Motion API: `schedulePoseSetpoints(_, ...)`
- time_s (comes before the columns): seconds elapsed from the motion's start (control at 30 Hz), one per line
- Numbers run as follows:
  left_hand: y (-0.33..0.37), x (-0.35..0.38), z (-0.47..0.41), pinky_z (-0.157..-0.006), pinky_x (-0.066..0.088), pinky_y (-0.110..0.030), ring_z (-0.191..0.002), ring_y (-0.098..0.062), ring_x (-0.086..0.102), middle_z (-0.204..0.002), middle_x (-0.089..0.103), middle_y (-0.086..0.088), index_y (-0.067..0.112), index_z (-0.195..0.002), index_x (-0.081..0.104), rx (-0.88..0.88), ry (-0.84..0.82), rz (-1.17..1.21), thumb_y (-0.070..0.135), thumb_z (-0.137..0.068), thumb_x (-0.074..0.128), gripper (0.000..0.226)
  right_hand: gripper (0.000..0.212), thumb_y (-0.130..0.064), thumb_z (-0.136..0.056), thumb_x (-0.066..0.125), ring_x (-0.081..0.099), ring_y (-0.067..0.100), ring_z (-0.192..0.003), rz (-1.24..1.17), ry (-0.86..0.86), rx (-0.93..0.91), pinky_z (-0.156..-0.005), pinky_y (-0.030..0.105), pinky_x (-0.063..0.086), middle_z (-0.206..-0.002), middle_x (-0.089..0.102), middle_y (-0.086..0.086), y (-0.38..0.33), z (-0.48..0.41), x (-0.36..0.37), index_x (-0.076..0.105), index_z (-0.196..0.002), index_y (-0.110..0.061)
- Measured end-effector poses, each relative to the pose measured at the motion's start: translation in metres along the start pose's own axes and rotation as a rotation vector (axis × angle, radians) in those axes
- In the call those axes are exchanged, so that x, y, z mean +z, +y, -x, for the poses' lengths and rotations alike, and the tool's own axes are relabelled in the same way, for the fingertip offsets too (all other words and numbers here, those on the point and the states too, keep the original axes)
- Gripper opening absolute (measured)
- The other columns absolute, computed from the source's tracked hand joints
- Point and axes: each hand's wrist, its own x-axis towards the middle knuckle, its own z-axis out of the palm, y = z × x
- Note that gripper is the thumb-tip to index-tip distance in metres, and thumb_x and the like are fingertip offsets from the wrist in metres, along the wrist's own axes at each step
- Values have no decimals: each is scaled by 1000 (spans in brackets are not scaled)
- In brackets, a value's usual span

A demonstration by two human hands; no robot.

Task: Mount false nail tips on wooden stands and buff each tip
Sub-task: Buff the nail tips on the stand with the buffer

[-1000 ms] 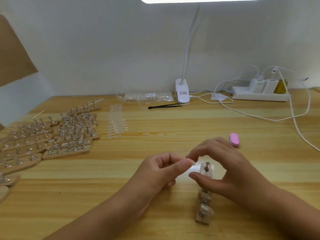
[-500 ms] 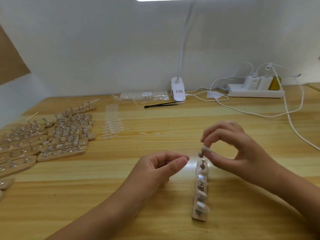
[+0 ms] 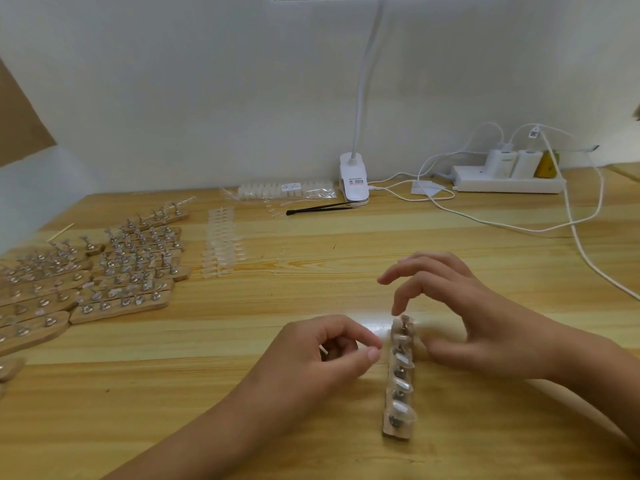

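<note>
A narrow wooden stand (image 3: 399, 426) lies end-on in front of me, with several clear nail tips (image 3: 401, 360) mounted along it on metal holders. My right hand (image 3: 464, 317) hovers over the stand's far end with its fingers spread and relaxed. Its forefinger tip is just above the farthest tip and its thumb is beside the stand on the right. My left hand (image 3: 322, 358) rests on the table just left of the stand. It is curled in a loose fist with the thumb against the forefinger, and I see nothing between them.
Many wooden stands with mounted tips (image 3: 131, 271) cover the table's left side. Rows of loose nail tips (image 3: 221, 247) lie beside them. At the back are a bag of tips (image 3: 287, 190), black tweezers (image 3: 318, 208), a clip lamp (image 3: 354, 181), a power strip (image 3: 509, 183) and trailing white cables (image 3: 571, 220).
My right hand pinched a tip above the stand's far end half a second ago. It has now let go and spread its fingers. My left hand stays curled beside the stand.
</note>
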Motion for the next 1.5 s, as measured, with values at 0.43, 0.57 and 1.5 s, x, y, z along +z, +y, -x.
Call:
schedulePoseSetpoints(0.43,-8,5,0,-60,38,-15,-74,0,50,-77,52,20,43,-101,67,253,-30,-503,60,-80,51,31,19,-46,-84,68,-12,8,-149,207,-178,-122,-114,33,17,-156,9,-27,-9,4,9,58,-99,-42)
schedulePoseSetpoints(0.57,-6,6,2,-59,37,-15,-76,2,50,-78,52,20,42,-100,66,249,-25,-530,61,-81,49,32,10,-45,-87,66,-11,5,-149,162,-177,-138,-113,28,15,-155,12,-29,-10,3,9,61,-94,-40)
schedulePoseSetpoints(1.5,10,0,1,-57,38,-13,-59,-2,40,-68,56,20,27,-99,75,-85,-127,482,65,-66,77,50,8,-43,-83,66,57,20,-104,-364,309,-18,-89,22,42,-99,59,-14,-30,-4,23,67,-86,-35)
